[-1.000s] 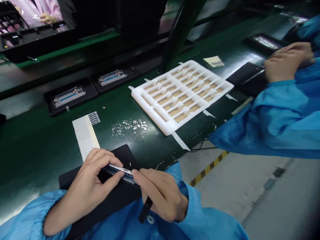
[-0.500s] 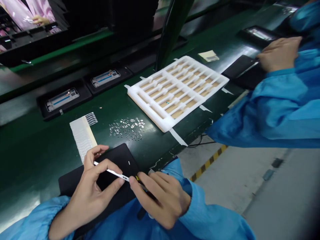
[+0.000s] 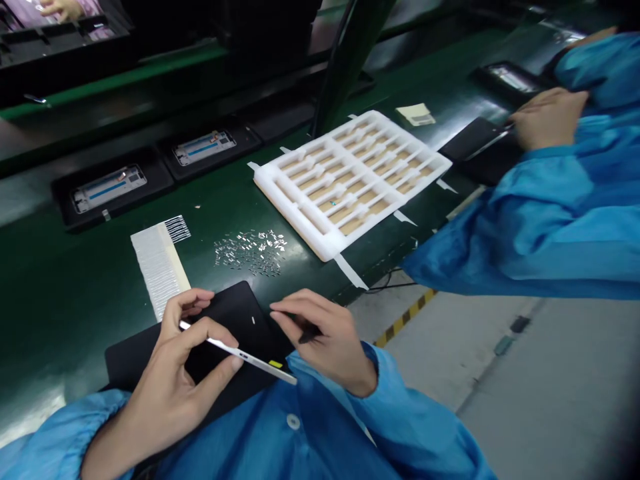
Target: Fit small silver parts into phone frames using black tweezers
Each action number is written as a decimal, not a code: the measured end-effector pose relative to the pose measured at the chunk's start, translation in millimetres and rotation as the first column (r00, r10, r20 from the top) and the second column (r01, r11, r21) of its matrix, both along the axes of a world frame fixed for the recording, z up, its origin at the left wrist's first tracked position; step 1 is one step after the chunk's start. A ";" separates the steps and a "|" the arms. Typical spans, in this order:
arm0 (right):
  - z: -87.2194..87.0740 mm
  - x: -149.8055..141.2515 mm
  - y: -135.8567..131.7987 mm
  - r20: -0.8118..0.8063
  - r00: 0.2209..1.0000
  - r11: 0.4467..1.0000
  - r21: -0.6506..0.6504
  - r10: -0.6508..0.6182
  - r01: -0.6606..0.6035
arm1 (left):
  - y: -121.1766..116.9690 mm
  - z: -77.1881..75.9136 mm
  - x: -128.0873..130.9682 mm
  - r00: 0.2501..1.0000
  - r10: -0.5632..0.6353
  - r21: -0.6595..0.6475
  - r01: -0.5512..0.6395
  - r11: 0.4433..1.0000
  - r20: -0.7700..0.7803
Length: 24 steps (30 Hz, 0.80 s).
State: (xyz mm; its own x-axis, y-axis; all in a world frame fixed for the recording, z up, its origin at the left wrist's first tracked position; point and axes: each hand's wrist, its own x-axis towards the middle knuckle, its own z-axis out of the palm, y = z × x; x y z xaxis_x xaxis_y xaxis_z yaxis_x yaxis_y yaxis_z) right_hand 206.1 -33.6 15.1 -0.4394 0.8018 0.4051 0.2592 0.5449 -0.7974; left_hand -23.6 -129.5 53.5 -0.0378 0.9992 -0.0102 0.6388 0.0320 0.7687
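My left hand (image 3: 187, 373) pinches a thin white phone frame (image 3: 267, 369) edge-on between thumb and fingers; small slots show in its side. Its far end points right, toward my blue coat. Beneath it lies a black pad (image 3: 240, 303) with one tiny pale piece (image 3: 253, 321) on it. My right hand (image 3: 325, 333) is apart from the frame, above the pad's right side, with fingertips pressed together. A dark slim tool (image 3: 309, 333) shows inside that hand; its kind is unclear. Many tiny metal pieces (image 3: 250, 252) lie scattered beyond the pad.
A white slotted foam tray (image 3: 325, 243) is taped to the green bench. A ribbed pale strip sheet (image 3: 155, 267) lies left of the loose pieces. Black trays (image 3: 63, 207) with phone housings line the back. A co-worker's hand (image 3: 547, 117) works at right.
My right hand has pulled away from the frame's edge, moving up and forward. More of the frame shows now. My left hand keeps its grip; the view has shifted slightly.
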 end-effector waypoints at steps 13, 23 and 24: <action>-18.1 -0.7 7.4 0.366 0.898 0.964 0.008 0.243 -0.265 | -3.1 -2.7 -3.2 0.999 -0.029 -0.009 0.029 1.000 -0.032; 0.8 -7.2 9.9 0.053 0.970 0.960 -0.168 0.235 -0.224 | -2.0 -2.9 -1.8 0.999 -0.036 -0.002 0.036 0.999 -0.016; 4.5 -6.4 7.7 -0.019 0.979 0.956 -0.213 0.203 -0.202 | -2.0 -2.4 -1.3 0.999 -0.036 0.001 0.036 0.999 -0.013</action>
